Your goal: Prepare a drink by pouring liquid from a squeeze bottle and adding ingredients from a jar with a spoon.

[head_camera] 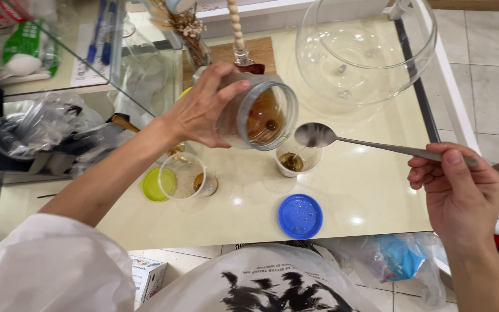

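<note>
My left hand [203,107] grips a clear jar [261,115] of amber liquid, tilted on its side with its mouth facing right. My right hand [460,193] holds a long metal spoon [319,134] by the handle end. The spoon's bowl hovers just beside the jar's mouth, above a small white cup [295,160] with brownish liquid. A thin thread of liquid runs from the spoon toward the cup. A blue lid [300,216] lies flat near the table's front edge.
A clear plastic jar [185,176] lies on its side by a yellow-green lid [156,185]. A big round glass bowl [365,49] stands at the back right. A glass case [70,46] with pens and crumpled plastic bags [47,124] fill the left.
</note>
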